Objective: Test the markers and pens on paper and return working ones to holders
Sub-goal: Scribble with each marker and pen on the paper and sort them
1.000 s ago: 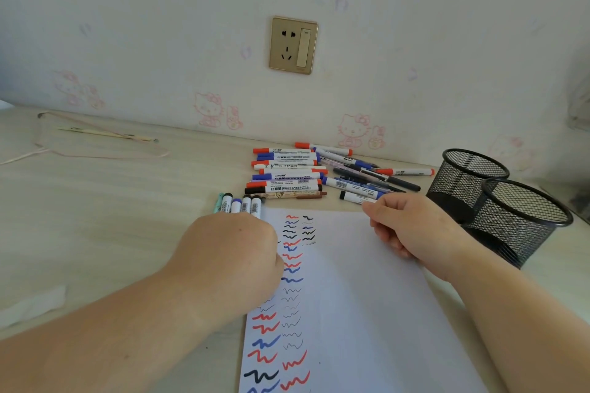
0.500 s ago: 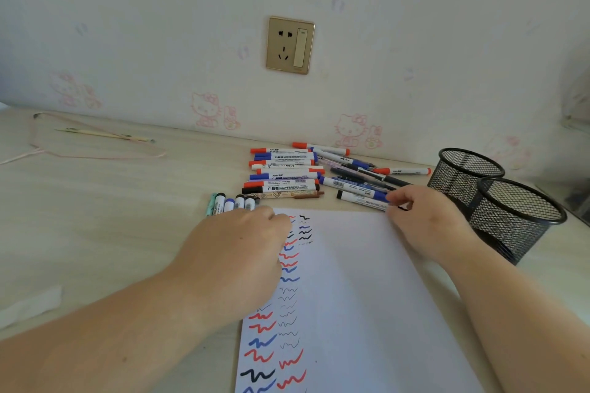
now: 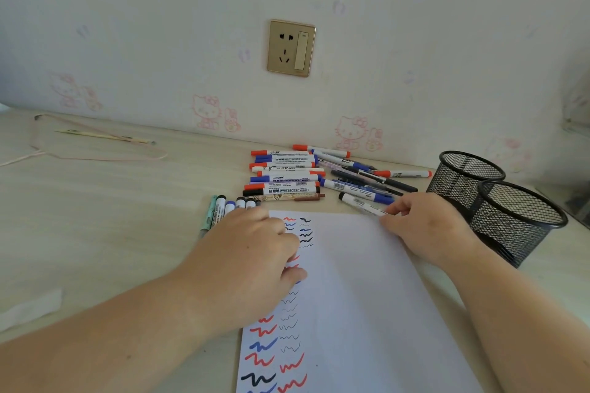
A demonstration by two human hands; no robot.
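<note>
At the bottom of the frame, a white sheet of paper [image 3: 367, 297] lies flat on the desk [image 3: 111, 233]. Many small squiggles in red, blue and black are drawn down its left side, so a lot of testing looks done already.

The left hand [image 3: 242, 265] is laid on the left edge of the paper, in the middle of the frame. Its fingers are bent downward and its thumb sticks out to the right over the squiggles. The paper is probably being held in place so it does not slide. Whether something is held under that hand cannot be told.

To the right, the right hand [image 3: 424, 226] is reached toward the pens. A white marker with a black cap [image 3: 360, 203] is pinched at its near end by the fingertips. It seems to be the next one picked for a test.

Just past the left hand, a short row of markers [image 3: 230, 206] lies side by side, set apart from the rest. It cannot be told why they are apart.

Farther back, in the middle of the frame, a big pile of markers and pens [image 3: 287, 175] lies on the desk. These are probably waiting to be tested.

At the right, two black mesh holders [image 3: 517, 223] stand touching each other, near the right hand. No pens can be seen inside them.

On the wall behind, a gold wall socket [image 3: 291, 48] is seen.
</note>
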